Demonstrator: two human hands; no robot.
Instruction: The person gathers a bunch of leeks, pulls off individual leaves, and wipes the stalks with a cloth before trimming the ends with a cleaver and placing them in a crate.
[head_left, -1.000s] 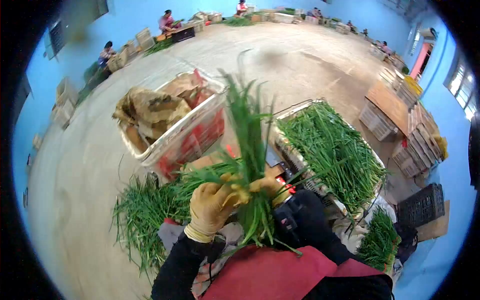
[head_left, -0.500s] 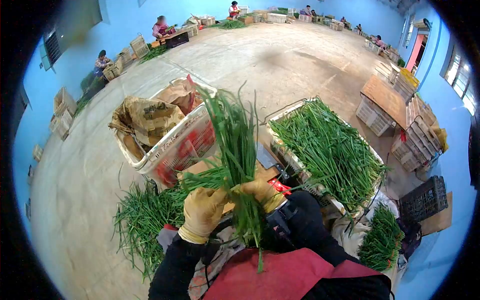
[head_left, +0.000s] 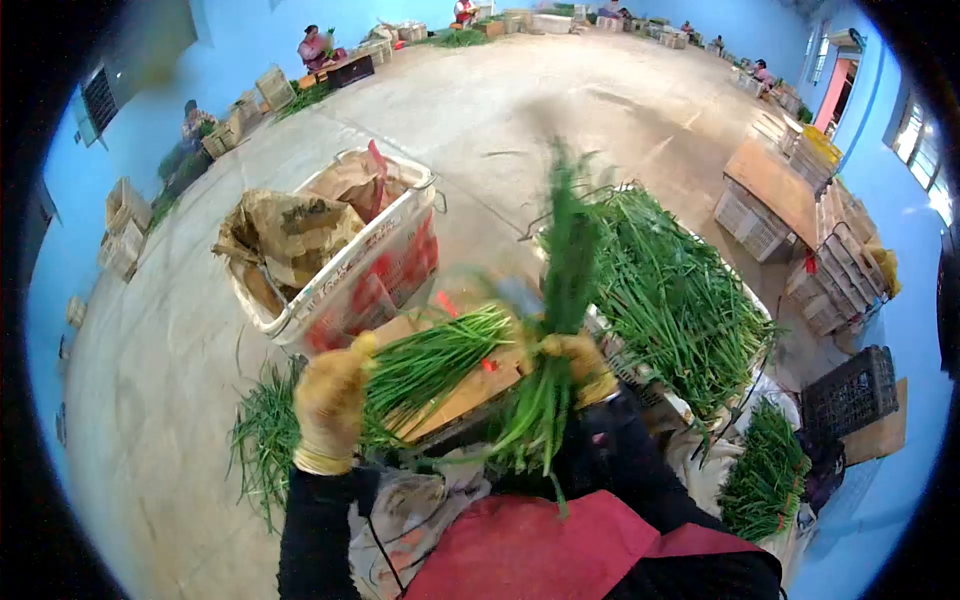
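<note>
My right hand [head_left: 580, 366], in a yellow glove, is closed round an upright bunch of long green stalks [head_left: 568, 260], blurred at the top. My left hand [head_left: 335, 400], also gloved, is raised at the left, smeared by motion; whether it holds anything is hidden. Beside it, a bundle of green stalks with pale ends [head_left: 440, 360] lies on a wooden board [head_left: 470, 400]. Small red pieces [head_left: 490, 364] show on the board. More loose stalks [head_left: 265, 430] lie below and left of my left hand.
A white crate [head_left: 345, 265] with brown sacking stands ahead left. At the right, another crate [head_left: 745, 290] is heaped with green stalks. Further right are a bundle of greens [head_left: 765, 480], a black crate [head_left: 850, 395] and a board-topped crate [head_left: 770, 195]. People sit along the far walls.
My hands have moved apart, the left one leftward and the right one rightward with the upright bunch. The bundle on the board is now in fuller view.
</note>
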